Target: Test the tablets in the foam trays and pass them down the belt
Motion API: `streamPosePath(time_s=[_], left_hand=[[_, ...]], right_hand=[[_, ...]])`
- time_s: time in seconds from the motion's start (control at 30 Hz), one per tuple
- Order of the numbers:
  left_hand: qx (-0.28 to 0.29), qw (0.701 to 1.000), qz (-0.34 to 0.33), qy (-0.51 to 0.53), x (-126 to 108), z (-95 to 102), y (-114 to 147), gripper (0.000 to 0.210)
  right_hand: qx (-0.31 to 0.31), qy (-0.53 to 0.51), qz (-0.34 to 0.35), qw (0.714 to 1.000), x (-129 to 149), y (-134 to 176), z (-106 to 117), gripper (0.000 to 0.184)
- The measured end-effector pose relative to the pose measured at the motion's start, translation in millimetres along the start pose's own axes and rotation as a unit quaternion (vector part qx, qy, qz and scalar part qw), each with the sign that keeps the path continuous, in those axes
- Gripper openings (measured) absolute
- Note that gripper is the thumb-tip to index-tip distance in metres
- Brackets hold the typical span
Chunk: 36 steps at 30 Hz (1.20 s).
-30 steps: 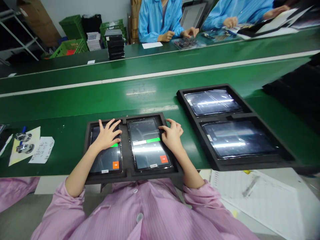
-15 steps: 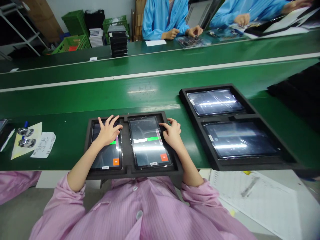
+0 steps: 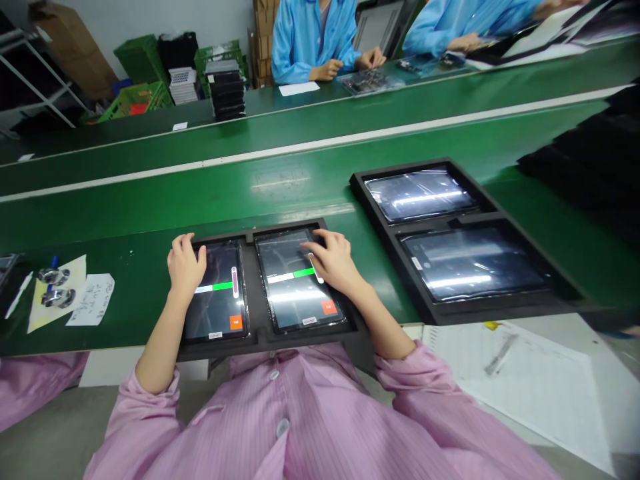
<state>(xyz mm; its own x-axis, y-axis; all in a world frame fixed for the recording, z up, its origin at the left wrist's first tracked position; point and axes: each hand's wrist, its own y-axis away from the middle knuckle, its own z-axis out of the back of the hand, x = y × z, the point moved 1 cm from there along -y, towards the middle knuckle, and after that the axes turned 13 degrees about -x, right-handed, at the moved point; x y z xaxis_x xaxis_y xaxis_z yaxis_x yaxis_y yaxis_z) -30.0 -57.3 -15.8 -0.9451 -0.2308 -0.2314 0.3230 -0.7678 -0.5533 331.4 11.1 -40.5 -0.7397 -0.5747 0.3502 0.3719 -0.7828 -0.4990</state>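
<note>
Two lit tablets lie side by side in a black foam tray (image 3: 254,293) in front of me. The left tablet (image 3: 215,313) and the right tablet (image 3: 285,300) each show a green and white bar, a purple slider and an orange-red button. My left hand (image 3: 185,268) rests over the left tablet's upper left corner and the tray's edge, thumb apart from its bent fingers. Over the right tablet's upper right part hovers or rests my right hand (image 3: 335,261), its fingers apart; whether they touch the glass I cannot tell. Neither hand holds anything.
Another foam tray (image 3: 385,243) with two dark tablets stands to the right. At left are metal round parts (image 3: 57,297) on yellow paper, a handwritten note (image 3: 91,300) and a white pen (image 3: 19,293). Across the green bench (image 3: 210,190), two people in blue work. A notebook (image 3: 540,380) lies lower right.
My left hand has moved left, off the left tablet's screen to its upper corner. My right hand has shifted from the tray's right edge inward over the right tablet. The view has tilted slightly.
</note>
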Motion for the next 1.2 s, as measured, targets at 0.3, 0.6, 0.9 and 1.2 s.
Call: streamPosePath(time_s=[0.3, 0.6, 0.9, 1.2], left_hand=[[0.029, 0.997, -0.003, -0.069, -21.9, -0.6, 14.2, 0.058], [0.115, 0.976, -0.162, 0.091, -41.5, -7.2, 20.9, 0.04], [0.158, 0.961, -0.225, 0.038, -43.9, -14.7, 17.9, 0.043], [0.142, 0.96, -0.241, 0.012, -49.4, -20.0, 22.5, 0.038]], right_hand=[[0.15, -0.032, 0.236, 0.96, 48.8, -7.5, -9.1, 0.041], [-0.068, 0.004, -0.152, 0.986, -24.3, -3.0, -12.4, 0.038], [0.033, 0.029, -0.165, 0.985, -35.4, -1.1, -27.7, 0.057], [0.058, 0.06, -0.186, 0.979, -23.4, -6.1, -17.7, 0.058]])
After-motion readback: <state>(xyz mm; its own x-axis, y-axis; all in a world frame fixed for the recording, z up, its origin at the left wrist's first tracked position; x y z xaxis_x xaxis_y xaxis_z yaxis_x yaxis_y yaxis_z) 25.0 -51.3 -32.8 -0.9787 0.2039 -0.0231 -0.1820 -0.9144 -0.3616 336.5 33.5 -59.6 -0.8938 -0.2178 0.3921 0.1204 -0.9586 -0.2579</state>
